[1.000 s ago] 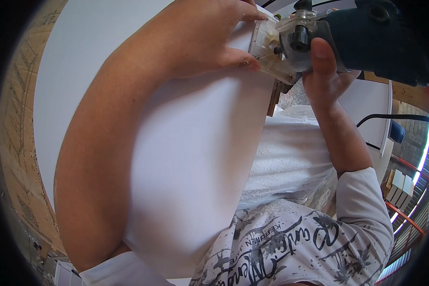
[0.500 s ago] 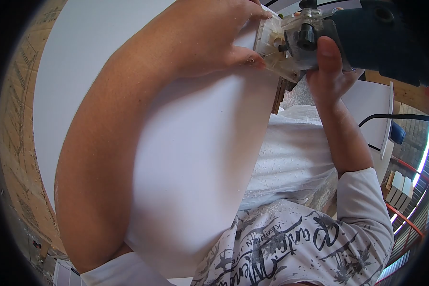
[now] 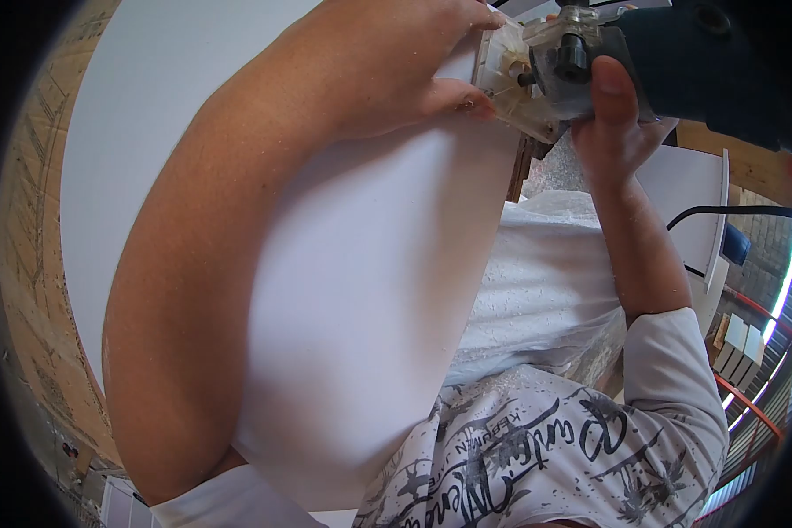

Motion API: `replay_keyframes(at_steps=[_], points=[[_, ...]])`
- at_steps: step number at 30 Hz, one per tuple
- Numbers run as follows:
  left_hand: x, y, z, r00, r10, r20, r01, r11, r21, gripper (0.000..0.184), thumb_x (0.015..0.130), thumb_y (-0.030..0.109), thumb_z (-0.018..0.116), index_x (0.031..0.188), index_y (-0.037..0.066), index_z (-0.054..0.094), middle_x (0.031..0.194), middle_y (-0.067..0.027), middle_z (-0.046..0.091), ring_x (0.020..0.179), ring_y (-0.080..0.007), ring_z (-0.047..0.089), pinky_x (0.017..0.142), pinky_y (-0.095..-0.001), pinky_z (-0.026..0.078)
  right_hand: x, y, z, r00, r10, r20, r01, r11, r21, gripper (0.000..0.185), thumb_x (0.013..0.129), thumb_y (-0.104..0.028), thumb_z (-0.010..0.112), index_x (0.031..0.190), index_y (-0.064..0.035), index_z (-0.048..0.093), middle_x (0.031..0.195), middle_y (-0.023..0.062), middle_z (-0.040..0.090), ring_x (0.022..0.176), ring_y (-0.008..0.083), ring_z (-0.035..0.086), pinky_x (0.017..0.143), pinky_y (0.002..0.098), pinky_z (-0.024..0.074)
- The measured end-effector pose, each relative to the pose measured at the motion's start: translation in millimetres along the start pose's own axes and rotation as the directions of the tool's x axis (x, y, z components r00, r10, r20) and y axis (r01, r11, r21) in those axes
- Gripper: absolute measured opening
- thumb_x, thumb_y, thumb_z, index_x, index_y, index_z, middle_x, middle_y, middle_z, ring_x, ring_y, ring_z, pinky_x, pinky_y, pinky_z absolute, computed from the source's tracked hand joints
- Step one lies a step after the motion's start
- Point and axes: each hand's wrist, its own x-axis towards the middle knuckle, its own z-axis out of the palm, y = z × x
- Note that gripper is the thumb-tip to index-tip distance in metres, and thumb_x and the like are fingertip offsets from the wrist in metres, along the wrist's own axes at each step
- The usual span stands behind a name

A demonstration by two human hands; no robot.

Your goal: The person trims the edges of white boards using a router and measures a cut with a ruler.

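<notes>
A dark trim router (image 3: 678,66) with a clear plastic base (image 3: 515,75) lies sideways against the edge of a white panel (image 3: 361,264). My right hand (image 3: 616,123) is wrapped around the router's body, its thumb up along the near side and its other fingers mostly hidden behind. At the base, my left hand (image 3: 427,66) reaches over the panel, with thumb and fingers spread to either side and pressed on the base's edge. The router bit and the exact point of contact with the panel are hidden.
A black cord (image 3: 730,209) curves off at the right. White plastic wrapping (image 3: 546,282) dusted with chips lies between the panel and my body. Brown boards (image 3: 40,220) are at the far left, and a stack of white pieces (image 3: 739,348) stands at the right.
The router and both hands have shifted slightly to the right in the view, along with the panel's edge. My grip looks the same.
</notes>
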Motion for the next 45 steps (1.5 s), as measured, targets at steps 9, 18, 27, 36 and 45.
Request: replay_keyframes(at_steps=[9, 18, 27, 36, 45], points=[[0, 2, 4, 1.000, -0.016, -0.009, 0.016, 1.000, 0.007, 0.058, 0.085, 0.030, 0.083, 0.127, -0.005, 0.065, 0.122, -0.0190, 0.062, 0.116, -0.0352, 0.055, 0.105, -0.0429, 0.045, 5, 71, -41, 0.993, 0.071, 0.094, -0.082, 0.989, 0.120, 0.059, 0.088, -0.049, 0.083, 0.120, -0.0046, 0.061, 0.108, 0.0028, 0.064, 0.091, 0.0108, 0.063, 0.080, 0.0259, 0.0550], [-1, 19, -11, 0.998, -0.068, 0.016, 0.068, 0.998, -0.010, 0.053, 0.087, 0.025, 0.080, 0.127, -0.007, 0.065, 0.122, -0.0191, 0.062, 0.117, -0.0343, 0.056, 0.106, -0.0425, 0.045, 15, 24, -20, 0.997, -0.042, -0.069, 0.060, 0.957, 0.284, 0.044, 0.086, -0.036, 0.082, 0.110, -0.0059, 0.062, 0.106, 0.0019, 0.066, 0.091, 0.0118, 0.065, 0.084, 0.0279, 0.0534], [2, 19, -4, 0.994, -0.104, -0.016, 0.104, 0.995, -0.003, 0.048, 0.087, 0.021, 0.079, 0.125, -0.007, 0.067, 0.120, -0.0183, 0.063, 0.115, -0.0335, 0.058, 0.104, -0.0416, 0.047, 16, 17, -34, 0.998, 0.000, -0.066, -0.011, 0.987, -0.163, 0.027, 0.085, -0.025, 0.080, 0.102, -0.0086, 0.067, 0.099, -0.0006, 0.068, 0.088, 0.0120, 0.065, 0.083, 0.0281, 0.0523], [1, 24, -2, 0.992, -0.123, -0.028, 0.124, 0.992, 0.027, 0.045, 0.089, 0.019, 0.077, 0.125, -0.006, 0.068, 0.120, -0.0175, 0.064, 0.116, -0.0320, 0.058, 0.106, -0.0405, 0.047, 29, 28, -74, 0.700, -0.431, 0.569, 0.685, 0.183, -0.705, 0.026, 0.089, -0.020, 0.079, 0.109, -0.0070, 0.068, 0.102, 0.0010, 0.070, 0.092, 0.0152, 0.067, 0.085, 0.0317, 0.0529], [0, 31, -2, 0.987, -0.155, -0.033, 0.157, 0.986, 0.048, 0.043, 0.090, 0.017, 0.076, 0.125, -0.006, 0.068, 0.119, -0.0170, 0.065, 0.117, -0.0308, 0.058, 0.107, -0.0394, 0.047, 25, 13, -26, 0.991, -0.077, 0.106, 0.091, 0.988, -0.127, 0.053, 0.087, -0.038, 0.083, 0.124, -0.0107, 0.058, 0.109, 0.0029, 0.063, 0.093, 0.0136, 0.064, 0.082, 0.0291, 0.0538]])
